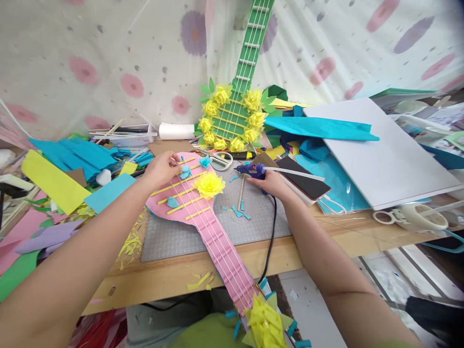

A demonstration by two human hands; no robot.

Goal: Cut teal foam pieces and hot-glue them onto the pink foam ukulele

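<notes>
A pink paper guitar [187, 191] with yellow strips and white strings lies slantwise over the cutting mat, its neck pointing toward me. My left hand [163, 170] is at its far left edge, fingertips closed at a small light-blue paper flower [185, 171]. Another blue flower [205, 162], a large yellow paper flower [209, 184] and a blue paper piece [172, 202] sit on the body. My right hand [271, 183] grips a blue hot glue gun [252, 169], nozzle pointing left, a white glue stick [297, 173] sticking out behind. Yellow paper petals [264, 321] cover the guitar's head.
Behind stands a green paper guitar [232, 116] ringed with yellow flowers. Scissors [222, 161], blue scraps [237, 211] and a thin stick [241, 192] lie on the grey cutting mat [166, 244]. Coloured paper crowds the left; a phone [304, 178] and white board [384, 150] occupy the right.
</notes>
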